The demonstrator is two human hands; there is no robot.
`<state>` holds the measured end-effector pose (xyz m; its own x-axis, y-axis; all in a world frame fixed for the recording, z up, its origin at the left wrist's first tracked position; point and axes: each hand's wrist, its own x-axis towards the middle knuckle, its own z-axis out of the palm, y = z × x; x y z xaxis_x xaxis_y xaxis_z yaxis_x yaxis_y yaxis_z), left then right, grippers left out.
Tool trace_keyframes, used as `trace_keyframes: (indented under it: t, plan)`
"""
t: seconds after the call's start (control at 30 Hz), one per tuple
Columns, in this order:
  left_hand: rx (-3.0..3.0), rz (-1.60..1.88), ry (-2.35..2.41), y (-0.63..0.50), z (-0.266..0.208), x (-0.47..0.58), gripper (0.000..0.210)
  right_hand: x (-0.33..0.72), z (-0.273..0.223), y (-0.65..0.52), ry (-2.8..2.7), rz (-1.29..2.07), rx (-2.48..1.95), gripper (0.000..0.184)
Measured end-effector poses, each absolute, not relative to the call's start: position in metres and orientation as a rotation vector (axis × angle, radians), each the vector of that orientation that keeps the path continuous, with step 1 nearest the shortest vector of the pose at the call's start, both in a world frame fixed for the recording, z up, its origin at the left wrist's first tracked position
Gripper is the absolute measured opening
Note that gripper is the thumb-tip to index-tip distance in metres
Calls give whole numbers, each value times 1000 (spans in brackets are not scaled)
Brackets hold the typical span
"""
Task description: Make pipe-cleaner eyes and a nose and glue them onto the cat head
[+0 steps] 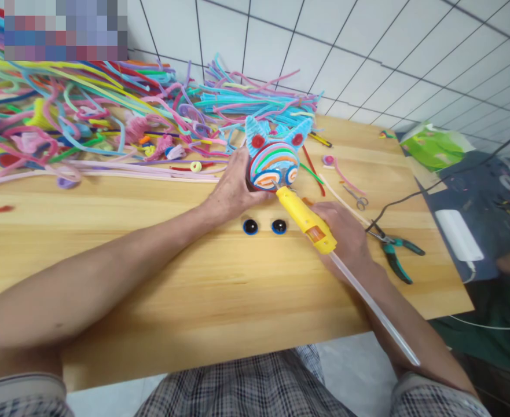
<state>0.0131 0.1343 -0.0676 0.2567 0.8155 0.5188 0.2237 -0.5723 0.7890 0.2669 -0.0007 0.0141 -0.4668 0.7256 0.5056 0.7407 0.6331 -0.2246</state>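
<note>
My left hand [233, 188] grips the left side of a round animal head made of coiled pipe cleaners [268, 156], with blue ears, red ear centres and striped bands. In my right hand [344, 234] is a yellow hot glue gun [307, 219], a long clear glue stick jutting from its back. The gun's nozzle touches or nearly touches the head's lower front, by the orange and white spirals; which of the two I cannot tell. Two black toy eyes with blue rims, a left one [250, 226] and a right one [279, 226], lie on the table just below the head.
Loose coloured pipe cleaners [85, 127] heap along the wall on the left and back. Green-handled pliers [396, 255] and small scissors [356, 198] lie to the right on the wooden table [220, 301]. A black cord [428, 188] runs from the right. Past the table's edge sits a white box [458, 234].
</note>
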Motion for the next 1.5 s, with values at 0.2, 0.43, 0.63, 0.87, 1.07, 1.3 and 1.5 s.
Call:
trace_keyframes:
  t: [0.2, 0.43, 0.63, 0.87, 1.07, 1.3, 1.5]
  plan:
    - [1982, 1321, 962, 132, -66, 13, 80, 268, 8, 2, -2287, -116, -1181, 24]
    - [2042, 1329, 1012, 129, -64, 15, 85, 267, 3, 7, -2291, -240, -1083, 19]
    - [2071, 1348, 994, 130, -65, 15, 87, 266, 7, 8, -2310, -275, -1080, 16]
    - [2063, 1332, 1008, 130, -65, 16, 88, 266, 8, 6, -2306, -289, -1140, 13]
    - [2057, 1322, 1008, 130, -65, 16, 86, 269, 5, 5, -2291, -267, -1166, 15]
    - [2044, 1310, 1024, 130, -65, 16, 90, 267, 6, 6, -2269, -270, -1128, 17]
    - [2050, 1337, 1001, 131, -67, 16, 87, 268, 6, 6, -2288, -285, -1162, 16]
